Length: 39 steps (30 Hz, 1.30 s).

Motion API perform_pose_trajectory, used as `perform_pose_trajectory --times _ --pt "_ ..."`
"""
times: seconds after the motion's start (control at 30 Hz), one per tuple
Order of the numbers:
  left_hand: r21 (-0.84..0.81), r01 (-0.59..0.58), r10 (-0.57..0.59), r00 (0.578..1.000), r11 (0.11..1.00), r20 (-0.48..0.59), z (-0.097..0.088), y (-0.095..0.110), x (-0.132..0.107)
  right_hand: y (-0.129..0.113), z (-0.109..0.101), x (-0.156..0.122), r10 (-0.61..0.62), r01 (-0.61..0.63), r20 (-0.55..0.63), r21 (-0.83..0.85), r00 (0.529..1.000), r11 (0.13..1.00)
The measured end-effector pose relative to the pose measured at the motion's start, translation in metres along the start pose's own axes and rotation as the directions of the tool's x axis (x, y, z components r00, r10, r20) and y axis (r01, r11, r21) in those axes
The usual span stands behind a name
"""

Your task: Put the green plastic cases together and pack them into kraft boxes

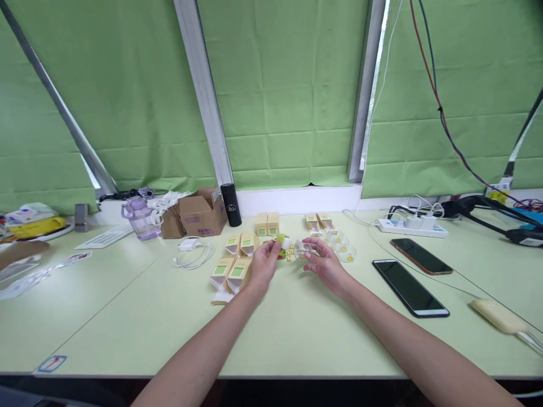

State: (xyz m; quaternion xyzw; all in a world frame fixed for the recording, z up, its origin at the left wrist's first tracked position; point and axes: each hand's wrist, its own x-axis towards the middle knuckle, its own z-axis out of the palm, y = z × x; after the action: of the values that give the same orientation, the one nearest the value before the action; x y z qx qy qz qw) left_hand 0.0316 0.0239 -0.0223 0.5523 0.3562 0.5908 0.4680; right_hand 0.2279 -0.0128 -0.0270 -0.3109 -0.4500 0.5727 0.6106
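My left hand (266, 259) is closed on a small green-and-white piece (284, 242), whose exact kind I cannot make out. Opposite it, the fingers of my right hand (324, 260) grip a small clear plastic cup (301, 249), tilted toward the left hand. Several more clear cups (345, 249) with yellow bits lie just beyond the right hand. Beside my left hand stand several small cream boxes with green labels (240, 270). Small yellow pieces (290, 252) lie on the table between the hands.
Two phones (409, 288) and a cream power bank (498, 316) lie at right, before a white power strip (413, 227). Toward the back left are a cardboard box (202, 213), a black bottle (231, 204), a purple jug (142, 217) and a white charger cable (193, 251).
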Motion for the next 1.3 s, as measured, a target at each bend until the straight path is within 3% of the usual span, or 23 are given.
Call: perform_pose_trajectory --times 0.67,1.3 --pt "0.085 -0.014 0.011 0.999 0.996 0.037 0.002 -0.001 -0.002 0.009 0.003 0.001 0.043 -0.056 0.139 0.091 0.989 0.994" --pt "0.083 -0.031 0.022 0.995 0.996 0.097 0.007 0.000 -0.005 0.009 0.002 0.000 0.065 -0.074 0.143 0.060 0.988 0.995"
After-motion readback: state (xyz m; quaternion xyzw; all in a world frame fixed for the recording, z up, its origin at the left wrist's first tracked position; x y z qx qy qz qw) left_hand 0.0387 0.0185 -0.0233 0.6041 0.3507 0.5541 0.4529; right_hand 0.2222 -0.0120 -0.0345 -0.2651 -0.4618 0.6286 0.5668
